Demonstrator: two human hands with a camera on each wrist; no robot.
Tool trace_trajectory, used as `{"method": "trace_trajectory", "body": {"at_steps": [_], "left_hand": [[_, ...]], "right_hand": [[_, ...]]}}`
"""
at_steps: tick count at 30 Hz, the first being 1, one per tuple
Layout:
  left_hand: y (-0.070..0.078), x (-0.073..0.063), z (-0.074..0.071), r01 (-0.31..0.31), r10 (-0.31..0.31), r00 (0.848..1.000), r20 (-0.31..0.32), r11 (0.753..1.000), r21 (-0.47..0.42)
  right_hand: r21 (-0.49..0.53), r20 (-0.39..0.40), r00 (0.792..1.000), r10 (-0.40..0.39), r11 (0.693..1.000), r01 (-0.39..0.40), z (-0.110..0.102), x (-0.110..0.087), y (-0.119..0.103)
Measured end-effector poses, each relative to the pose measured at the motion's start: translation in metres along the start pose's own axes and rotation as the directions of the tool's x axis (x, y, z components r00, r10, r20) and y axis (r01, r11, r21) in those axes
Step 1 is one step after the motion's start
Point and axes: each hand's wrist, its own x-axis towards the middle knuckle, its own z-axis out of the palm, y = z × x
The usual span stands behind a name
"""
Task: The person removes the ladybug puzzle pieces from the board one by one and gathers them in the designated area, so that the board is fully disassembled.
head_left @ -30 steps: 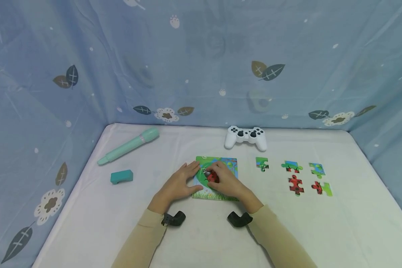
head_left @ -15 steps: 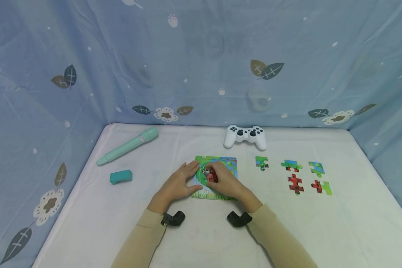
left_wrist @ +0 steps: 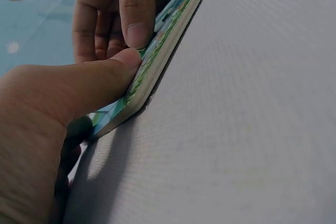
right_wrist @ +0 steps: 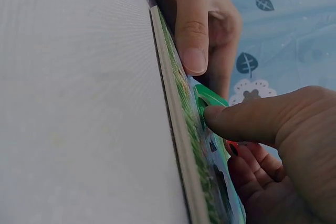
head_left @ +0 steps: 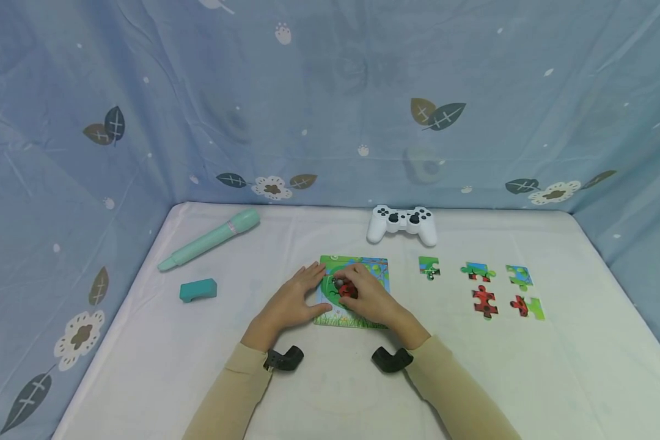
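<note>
In the head view a puzzle board (head_left: 338,318) with a ladybug picture lies mid-table, its front strip showing printed grass. My left hand (head_left: 288,305) rests on the board's left side, fingers extended near the upper left and thumb on the lower left. Over the middle, my right hand (head_left: 374,299) pinches a green and red puzzle piece (right_wrist: 210,97) between thumb and fingers. The right wrist view shows this piece at the board's surface; whether it sits flush is hidden. The left thumb (left_wrist: 118,69) presses on the board near its edge.
Several loose puzzle pieces, among them a red one (head_left: 484,302) and a green one (head_left: 429,267), lie to the right. A white game controller (head_left: 402,225) stands behind the board. At left are a mint-green wand-shaped object (head_left: 209,240) and a teal block (head_left: 198,290).
Under my right fingers, the ladybug-printed area has shifted slightly. The right fingertips have moved a little, while my left hand keeps its place on the board.
</note>
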Motion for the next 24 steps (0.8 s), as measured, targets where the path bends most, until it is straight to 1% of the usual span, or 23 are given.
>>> {"method": "trace_trajectory", "body": {"at_steps": [4,9,13,18,20,24], "left_hand": [[-0.001,0.0,0.0,0.0,0.001,1.0,0.003,1.0,-0.007],[-0.002,0.001,0.001,0.002,-0.002,1.0,0.009,1.0,-0.002],[-0.001,0.0,0.0,0.008,-0.008,1.0,0.008,1.0,-0.003],[0.0,0.0,-0.001,0.018,-0.018,1.0,0.01,1.0,-0.014],[0.001,-0.001,-0.001,0.023,-0.022,1.0,0.016,1.0,-0.014],[0.002,0.0,-0.002,0.033,-0.032,0.999,0.031,0.999,-0.011]], "right_hand": [[-0.008,-0.013,1.0,-0.024,1.0,0.024,-0.001,0.0,0.0],[-0.016,-0.024,0.999,-0.029,0.999,0.028,0.0,0.001,0.0],[-0.025,-0.028,0.999,-0.018,1.0,0.018,0.0,0.001,0.0],[-0.04,-0.013,1.0,0.001,0.999,-0.002,-0.002,0.001,-0.002],[-0.043,-0.007,1.0,0.011,0.999,-0.011,-0.004,0.001,-0.002],[-0.011,-0.006,0.999,0.033,0.999,-0.033,-0.014,0.0,-0.003]]}}
